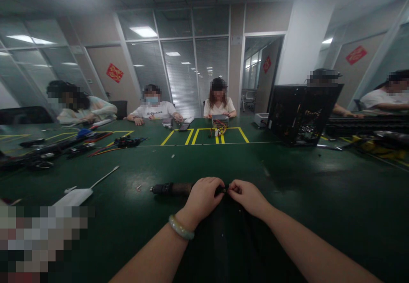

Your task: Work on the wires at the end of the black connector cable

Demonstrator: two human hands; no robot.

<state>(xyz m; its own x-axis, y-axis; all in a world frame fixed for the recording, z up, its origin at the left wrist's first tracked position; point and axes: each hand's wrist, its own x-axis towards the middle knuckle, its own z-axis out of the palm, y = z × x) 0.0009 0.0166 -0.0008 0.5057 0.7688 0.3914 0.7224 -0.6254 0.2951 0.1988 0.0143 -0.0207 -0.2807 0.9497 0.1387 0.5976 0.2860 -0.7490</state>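
Note:
A dark cylindrical tool, by its look an electric screwdriver (pixel 172 189), lies across the green table with its black collar and metal tip to the left. My left hand (pixel 206 198), a bangle on its wrist, is closed over the tool's right end and hides that part. Close beside it, my right hand (pixel 247 195) has its thumb and fingers pinched together at a small dark piece by the tool's end. The piece is too small and dark to make out. Below the hands, dark shapes on the table are hard to distinguish.
Cables and dark parts (pixel 124 141) lie to the left, near a white object with a thin rod (pixel 75 195). A black computer case (pixel 300 112) stands at right. Several people sit across the table (pixel 143 159), one by a power supply with coloured wires (pixel 220 121).

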